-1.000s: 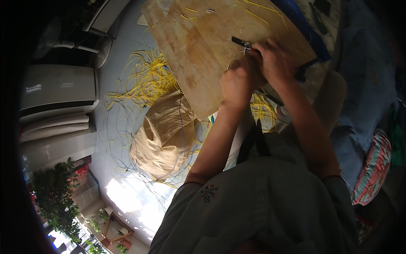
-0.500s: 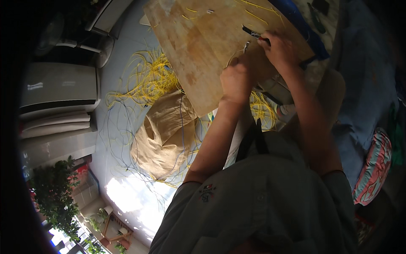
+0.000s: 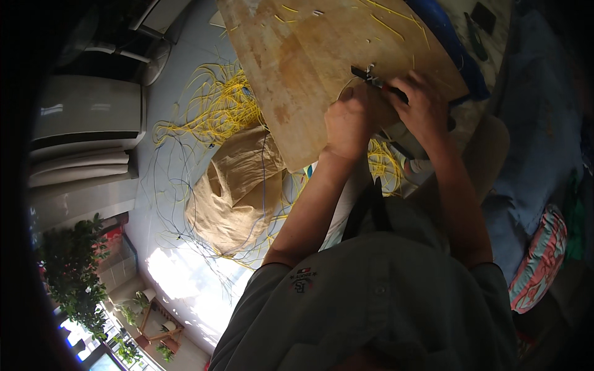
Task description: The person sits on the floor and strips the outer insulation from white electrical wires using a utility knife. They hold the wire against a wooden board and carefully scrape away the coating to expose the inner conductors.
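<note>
My left hand (image 3: 348, 127) is closed in a fist on a thin wire (image 3: 344, 88), with part of it curving out above the thumb. Beyond that fist is a small whitish, shiny end piece (image 3: 371, 67). My right hand (image 3: 423, 106) grips pliers (image 3: 361, 73) with dark jaws and some red on the handles. Their jaws point left and lie against the end piece; whether they bite on it I cannot tell. Both hands are over the near right part of a wooden board (image 3: 297, 93).
Yellow wire scraps (image 3: 388, 27) lie along the board's far side. A tangle of yellow wire (image 3: 226, 102) and a tan cloth sack (image 3: 238, 179) are on the floor to the left. Blue material (image 3: 442, 37) and a dark green-handled tool (image 3: 475, 38) sit at the right.
My right hand has come down and nearer to my left, bringing the pliers from beside the end piece to against it. My left hand has barely moved.
</note>
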Demonstrator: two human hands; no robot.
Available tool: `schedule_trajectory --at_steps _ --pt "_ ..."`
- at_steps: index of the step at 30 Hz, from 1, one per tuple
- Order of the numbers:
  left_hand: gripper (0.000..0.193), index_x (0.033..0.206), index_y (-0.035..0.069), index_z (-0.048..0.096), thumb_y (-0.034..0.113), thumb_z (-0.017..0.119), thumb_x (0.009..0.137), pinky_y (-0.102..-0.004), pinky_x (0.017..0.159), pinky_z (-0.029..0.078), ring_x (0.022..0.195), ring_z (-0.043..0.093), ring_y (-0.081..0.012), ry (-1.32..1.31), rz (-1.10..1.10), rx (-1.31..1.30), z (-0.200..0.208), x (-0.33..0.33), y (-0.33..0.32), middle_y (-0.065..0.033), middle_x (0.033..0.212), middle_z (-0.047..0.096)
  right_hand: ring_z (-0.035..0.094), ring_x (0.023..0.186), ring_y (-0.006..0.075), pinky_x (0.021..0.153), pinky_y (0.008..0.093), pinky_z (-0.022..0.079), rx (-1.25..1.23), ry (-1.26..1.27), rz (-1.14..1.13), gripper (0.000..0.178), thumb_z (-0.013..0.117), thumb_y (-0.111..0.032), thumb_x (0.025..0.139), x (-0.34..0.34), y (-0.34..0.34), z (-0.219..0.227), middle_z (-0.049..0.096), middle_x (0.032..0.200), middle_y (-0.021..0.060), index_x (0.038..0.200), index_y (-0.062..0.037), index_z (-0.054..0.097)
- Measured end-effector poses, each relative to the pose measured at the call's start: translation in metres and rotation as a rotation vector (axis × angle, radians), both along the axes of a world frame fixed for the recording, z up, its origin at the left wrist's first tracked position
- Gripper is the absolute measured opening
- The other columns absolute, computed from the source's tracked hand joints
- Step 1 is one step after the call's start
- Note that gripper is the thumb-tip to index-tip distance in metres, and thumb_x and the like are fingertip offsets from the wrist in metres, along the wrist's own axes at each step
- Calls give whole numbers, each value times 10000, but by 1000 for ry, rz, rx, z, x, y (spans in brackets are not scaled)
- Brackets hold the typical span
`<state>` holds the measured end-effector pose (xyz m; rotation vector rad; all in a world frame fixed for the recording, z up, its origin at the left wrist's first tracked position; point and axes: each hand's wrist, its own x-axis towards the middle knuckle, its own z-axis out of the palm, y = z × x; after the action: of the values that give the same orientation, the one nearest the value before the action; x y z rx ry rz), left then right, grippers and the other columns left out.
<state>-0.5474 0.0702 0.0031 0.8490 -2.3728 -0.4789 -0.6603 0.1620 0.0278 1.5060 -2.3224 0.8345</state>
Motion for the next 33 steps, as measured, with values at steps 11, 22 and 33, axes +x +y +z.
schedule_trajectory --at_steps 11,22,33 --pt "90 840 70 619 107 555 788 -382 595 491 669 602 -305 19 -37 -12 0 1 -1 -134 732 610 559 841 290 693 396 472 89 -63 -25 134 623 -223 768 1 0 -1 556 864 80 874 -142 610" --pt "57 814 81 599 117 566 785 -390 563 485 634 593 -308 10 -49 -3 4 -4 1 -122 713 603 541 868 249 708 381 473 40 160 7 171 645 -125 704 2 -10 -1 547 880 44 874 -127 628" --pt "84 831 99 618 146 569 782 -391 571 489 666 609 -315 17 -84 -40 4 -14 -5 -134 728 619 523 917 268 746 374 472 53 216 38 232 621 -75 681 -10 -21 -6 561 961 39 909 -118 638"
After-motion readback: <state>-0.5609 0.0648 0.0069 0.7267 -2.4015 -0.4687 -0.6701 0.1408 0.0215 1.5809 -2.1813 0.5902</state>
